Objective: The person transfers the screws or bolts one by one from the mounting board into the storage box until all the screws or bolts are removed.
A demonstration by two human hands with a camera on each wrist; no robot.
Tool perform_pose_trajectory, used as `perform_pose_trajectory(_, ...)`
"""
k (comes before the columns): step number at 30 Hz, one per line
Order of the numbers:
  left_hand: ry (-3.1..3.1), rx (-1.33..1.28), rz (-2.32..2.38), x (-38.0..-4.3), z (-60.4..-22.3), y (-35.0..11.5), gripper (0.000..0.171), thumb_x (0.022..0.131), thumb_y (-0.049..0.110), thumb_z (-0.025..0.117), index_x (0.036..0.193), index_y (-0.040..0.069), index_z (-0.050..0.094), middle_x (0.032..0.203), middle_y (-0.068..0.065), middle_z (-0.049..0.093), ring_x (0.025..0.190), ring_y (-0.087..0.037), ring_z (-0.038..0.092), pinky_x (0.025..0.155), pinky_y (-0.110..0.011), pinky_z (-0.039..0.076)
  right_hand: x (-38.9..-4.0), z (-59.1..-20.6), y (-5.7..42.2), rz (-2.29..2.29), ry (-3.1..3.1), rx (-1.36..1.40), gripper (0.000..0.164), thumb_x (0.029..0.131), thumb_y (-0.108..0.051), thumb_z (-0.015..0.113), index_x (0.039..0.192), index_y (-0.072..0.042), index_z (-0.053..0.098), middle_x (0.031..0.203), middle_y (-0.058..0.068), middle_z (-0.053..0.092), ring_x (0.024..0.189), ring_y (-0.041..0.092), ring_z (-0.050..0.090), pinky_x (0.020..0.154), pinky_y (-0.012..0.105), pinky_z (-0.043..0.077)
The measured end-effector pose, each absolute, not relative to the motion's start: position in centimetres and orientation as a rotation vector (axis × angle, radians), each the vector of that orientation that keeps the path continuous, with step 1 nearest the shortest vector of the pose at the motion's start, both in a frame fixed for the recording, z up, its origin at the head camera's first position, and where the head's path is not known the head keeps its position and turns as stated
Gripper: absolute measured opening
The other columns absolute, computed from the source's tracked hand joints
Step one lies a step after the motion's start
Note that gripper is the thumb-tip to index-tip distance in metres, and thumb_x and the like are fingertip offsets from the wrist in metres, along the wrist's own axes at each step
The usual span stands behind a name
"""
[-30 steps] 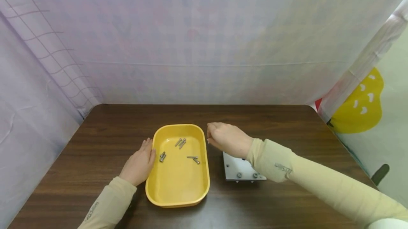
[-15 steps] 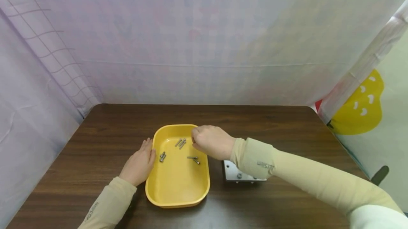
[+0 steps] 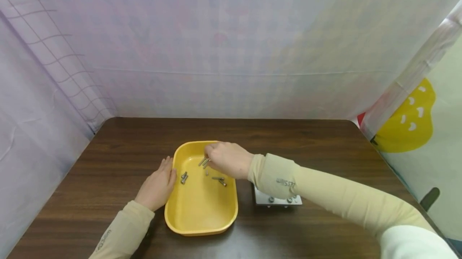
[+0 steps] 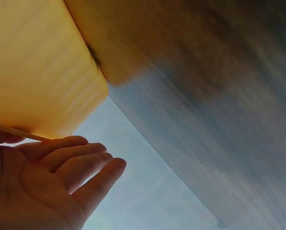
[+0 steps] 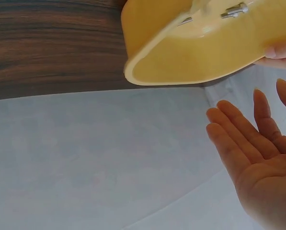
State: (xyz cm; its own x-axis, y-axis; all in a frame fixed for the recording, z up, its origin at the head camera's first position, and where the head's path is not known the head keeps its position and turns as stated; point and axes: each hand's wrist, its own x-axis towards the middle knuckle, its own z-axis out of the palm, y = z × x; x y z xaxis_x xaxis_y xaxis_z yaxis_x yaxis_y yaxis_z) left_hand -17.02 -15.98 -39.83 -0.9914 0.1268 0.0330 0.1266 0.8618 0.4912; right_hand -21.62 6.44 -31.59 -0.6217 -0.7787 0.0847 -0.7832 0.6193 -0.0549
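A yellow tray point(image 3: 202, 211) stands on the table with several metal socket-head screws point(image 3: 218, 179) in small groups on its floor. My left hand point(image 3: 157, 185) rests against the tray's left side, its fingers fairly straight outside and the thumb over the rim. Over the tray's far right part hangs my right hand point(image 3: 229, 158). In the right wrist view its fingers point(image 5: 231, 134) are spread apart, holding nothing visible. Below it in the head view shows a small metal piece point(image 3: 207, 173), too small to tell its kind. The right hand partly covers the far screws point(image 3: 203, 162).
To the right of the tray, a light metal plate point(image 3: 263, 198) with screws in it lies partly under the right sleeve point(image 3: 278, 175). The dark wooden table point(image 3: 288, 130) ends at a pale curtain point(image 3: 231, 70) behind.
My right hand has moved left from beside the tray to over its far right part. A small metal piece now shows below that hand. The left hand and tray stay put.
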Motion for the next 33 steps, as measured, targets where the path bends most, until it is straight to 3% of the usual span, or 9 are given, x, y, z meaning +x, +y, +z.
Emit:
perform_pose_trajectory(11, 3.013, 0.201, 0.796, -17.0, -39.7, -15.9, 0.052, 0.107, 0.021, 0.033, 0.148, -0.011, 0.032, 0.155, -0.028, 0.031, 0.145, -0.042, 0.029, 0.117, -0.056, 0.028, -22.6, -31.2, 8.6, 0.157, -2.935, 1.175, 0.020, 0.096, -0.018, 0.065, 0.109, -0.002, 0.065, 0.103, 0.010, 0.069, 0.090, 0.023, 0.068, 0.079, 0.035, 0.059)
perform_pose_trajectory(21, 3.021, 0.210, 0.793, -17.1, -39.8, -16.0, 0.052, 0.106, 0.020, 0.033, 0.148, -0.011, 0.033, 0.155, -0.029, 0.031, 0.144, -0.042, 0.030, 0.117, -0.056, 0.028, -23.1, -30.9, 11.6, 0.203, -3.018, 1.066, 0.014, 0.097, -0.015, 0.063, 0.106, -0.005, 0.066, 0.099, 0.006, 0.068, 0.083, 0.017, 0.066, 0.073, 0.029, 0.058)
perform_pose_trajectory(33, 3.002, 0.193, 0.786, -17.1, -39.7, -16.0, 0.053, 0.107, 0.021, 0.033, 0.149, -0.010, 0.031, 0.156, -0.027, 0.029, 0.145, -0.041, 0.029, 0.117, -0.055, 0.027, -21.9, -32.2, 16.9, 0.306, -3.048, 0.898, 0.008, 0.094, -0.011, 0.065, 0.098, -0.004, 0.067, 0.091, 0.007, 0.070, 0.079, 0.018, 0.068, 0.070, 0.031, 0.059)
